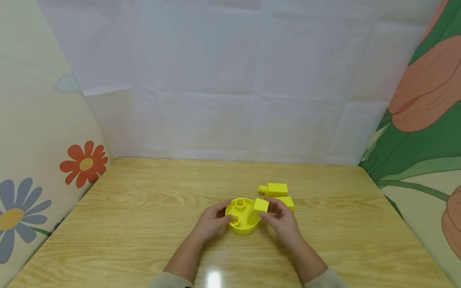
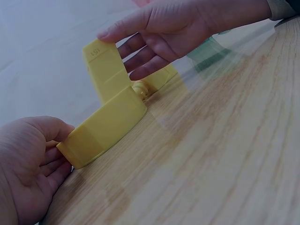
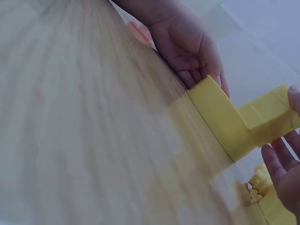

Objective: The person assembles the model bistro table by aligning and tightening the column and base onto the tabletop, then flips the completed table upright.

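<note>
A round yellow plastic base (image 1: 245, 230) with a raised rim and ring-shaped sockets lies on the wooden table. My left hand (image 1: 210, 225) grips its left rim, the thumb reaching over the edge near one socket (image 1: 235, 220). With thumb and fingers, my right hand (image 1: 283, 225) pinches a yellow block-shaped leg (image 1: 261, 205) near its top. That leg stands slightly tilted at the right side of the base; its lower end is hidden behind the rim in the left wrist view. Faint raised marks show on the leg's side (image 2: 105, 65).
Two more yellow legs lie behind and beside my right hand. The farther leg (image 1: 277, 189) has a threaded end pointing left; the nearer leg (image 1: 287, 203) is partly covered by my fingers. A white cloth (image 1: 230, 120) hangs behind the table (image 1: 144, 224).
</note>
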A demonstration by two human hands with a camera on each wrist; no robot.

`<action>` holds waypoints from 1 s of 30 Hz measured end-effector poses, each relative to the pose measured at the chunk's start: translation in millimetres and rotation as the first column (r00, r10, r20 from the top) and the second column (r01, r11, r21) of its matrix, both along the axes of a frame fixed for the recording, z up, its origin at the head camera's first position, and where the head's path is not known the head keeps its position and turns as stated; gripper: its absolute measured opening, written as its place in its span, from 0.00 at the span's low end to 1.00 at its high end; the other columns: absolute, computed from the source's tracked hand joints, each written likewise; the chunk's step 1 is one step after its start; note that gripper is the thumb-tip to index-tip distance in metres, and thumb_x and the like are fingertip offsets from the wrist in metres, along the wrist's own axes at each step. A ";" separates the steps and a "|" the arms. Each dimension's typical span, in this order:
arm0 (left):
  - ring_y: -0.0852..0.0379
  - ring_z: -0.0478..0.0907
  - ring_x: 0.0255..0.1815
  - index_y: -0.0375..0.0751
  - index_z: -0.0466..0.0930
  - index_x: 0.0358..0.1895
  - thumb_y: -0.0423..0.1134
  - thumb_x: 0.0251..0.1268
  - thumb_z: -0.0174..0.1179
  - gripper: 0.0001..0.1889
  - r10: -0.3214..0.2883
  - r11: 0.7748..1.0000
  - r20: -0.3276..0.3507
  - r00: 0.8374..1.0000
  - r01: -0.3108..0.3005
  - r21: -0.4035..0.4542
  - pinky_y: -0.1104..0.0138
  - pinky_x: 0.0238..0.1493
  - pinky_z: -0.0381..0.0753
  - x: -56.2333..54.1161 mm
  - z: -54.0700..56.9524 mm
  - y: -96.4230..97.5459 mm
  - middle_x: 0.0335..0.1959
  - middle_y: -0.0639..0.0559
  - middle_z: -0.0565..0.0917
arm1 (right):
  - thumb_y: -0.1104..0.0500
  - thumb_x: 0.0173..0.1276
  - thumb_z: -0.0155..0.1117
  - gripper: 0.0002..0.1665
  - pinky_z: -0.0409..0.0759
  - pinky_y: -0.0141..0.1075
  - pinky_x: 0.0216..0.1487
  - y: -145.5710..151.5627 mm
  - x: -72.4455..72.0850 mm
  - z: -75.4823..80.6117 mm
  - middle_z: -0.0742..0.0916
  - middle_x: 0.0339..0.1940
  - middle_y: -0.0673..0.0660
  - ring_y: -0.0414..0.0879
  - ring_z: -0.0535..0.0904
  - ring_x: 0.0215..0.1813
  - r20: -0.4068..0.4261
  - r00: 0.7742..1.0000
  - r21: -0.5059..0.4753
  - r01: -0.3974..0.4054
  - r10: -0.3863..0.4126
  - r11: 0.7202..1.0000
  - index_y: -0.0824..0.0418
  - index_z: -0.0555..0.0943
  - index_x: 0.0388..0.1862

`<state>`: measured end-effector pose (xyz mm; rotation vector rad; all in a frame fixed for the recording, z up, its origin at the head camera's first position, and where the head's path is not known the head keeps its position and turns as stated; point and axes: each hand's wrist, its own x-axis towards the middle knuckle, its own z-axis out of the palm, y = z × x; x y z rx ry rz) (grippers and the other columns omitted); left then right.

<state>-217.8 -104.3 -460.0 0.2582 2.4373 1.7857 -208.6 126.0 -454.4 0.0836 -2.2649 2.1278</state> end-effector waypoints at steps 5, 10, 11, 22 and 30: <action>0.39 0.71 0.67 0.29 0.69 0.67 0.33 0.66 0.61 0.27 0.000 1.000 -0.005 1.000 0.000 -0.006 0.50 0.67 0.72 0.2 0.6 -0.3 0.67 0.33 0.73 | 0.65 0.64 0.68 0.27 0.81 0.27 0.47 -5.5 4.7 1.2 0.83 0.53 0.62 0.38 0.78 0.49 -0.022 0.999 -0.010 0.025 -0.025 1.000 0.66 0.75 0.62; 0.39 0.72 0.67 0.30 0.69 0.67 0.33 0.66 0.61 0.27 0.002 1.000 -0.005 1.000 -0.002 -0.013 0.50 0.66 0.73 -1.4 -0.1 -0.3 0.66 0.34 0.74 | 0.65 0.64 0.68 0.27 0.80 0.25 0.46 -9.6 8.0 2.6 0.83 0.54 0.64 0.34 0.78 0.48 -0.042 0.997 -0.017 0.057 -0.058 0.998 0.67 0.75 0.62; 0.39 0.72 0.67 0.29 0.69 0.67 0.33 0.66 0.61 0.27 0.001 1.000 -0.007 1.000 -0.001 -0.013 0.50 0.66 0.73 -1.8 -0.4 -0.4 0.66 0.33 0.74 | 0.65 0.64 0.67 0.26 0.80 0.25 0.46 -10.2 8.1 2.5 0.83 0.54 0.64 0.34 0.78 0.48 -0.047 0.997 -0.019 0.063 -0.064 0.998 0.67 0.75 0.62; 0.39 0.73 0.66 0.28 0.69 0.66 0.33 0.66 0.62 0.27 0.021 1.000 -0.016 1.000 -0.021 0.005 0.50 0.66 0.73 -2.5 -4.2 0.8 0.65 0.33 0.74 | 0.66 0.65 0.66 0.26 0.80 0.25 0.47 -11.8 10.7 2.6 0.81 0.53 0.63 0.35 0.77 0.49 -0.052 0.997 -0.020 0.054 -0.055 0.998 0.68 0.73 0.62; 0.40 0.77 0.61 0.28 0.73 0.63 0.37 0.69 0.59 0.23 0.079 0.995 -0.068 0.995 -0.083 -0.057 0.51 0.62 0.76 -3.8 -6.3 4.2 0.61 0.33 0.78 | 0.63 0.67 0.66 0.27 0.79 0.26 0.49 -9.4 14.0 2.0 0.79 0.53 0.59 0.39 0.76 0.52 -0.035 0.999 -0.008 0.039 -0.039 0.999 0.65 0.71 0.63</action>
